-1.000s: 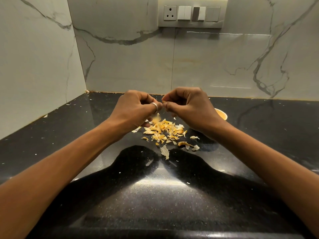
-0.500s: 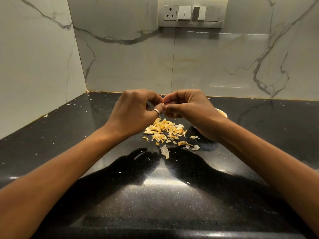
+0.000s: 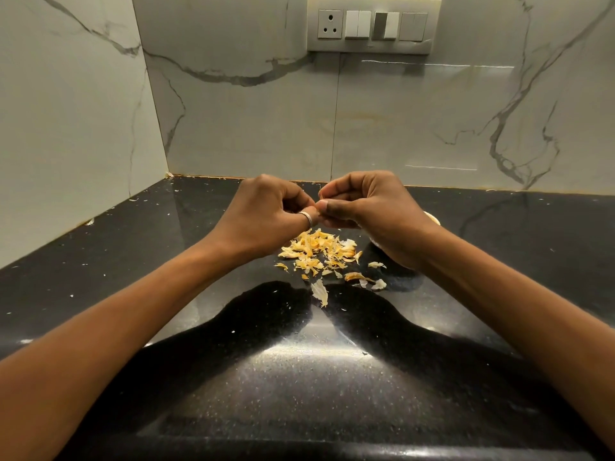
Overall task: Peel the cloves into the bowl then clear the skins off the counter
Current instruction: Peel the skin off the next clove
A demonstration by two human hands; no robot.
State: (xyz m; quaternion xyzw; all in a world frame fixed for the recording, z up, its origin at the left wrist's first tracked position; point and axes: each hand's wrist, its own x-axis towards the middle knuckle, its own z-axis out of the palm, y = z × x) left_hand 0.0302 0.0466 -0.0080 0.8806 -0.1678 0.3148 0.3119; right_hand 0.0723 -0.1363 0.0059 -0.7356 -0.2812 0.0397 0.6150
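Left hand point(image 3: 266, 214) and right hand point(image 3: 369, 207) joined above a heap of skins point(image 3: 319, 251) on the black bench point(image 3: 133, 261).

At the left, left hand raised over the bench, grip curled, thumb with a silver ring point(image 3: 307, 218) turned toward the other hand. Between the fingertips of both hands, a small pale piece point(image 3: 320, 203) pinched; clove or skin, not possible to tell. Directly under them, skins lying yellow and loose on the bench, with a few single flakes nearer to the camera. At the right, right hand with grip also curled and clamped on the same piece. Behind the right wrist, only a part of the rim of the bowl point(image 3: 433, 218) visible, near the heap. High on the marble wall, a switch panel point(image 3: 372, 24).
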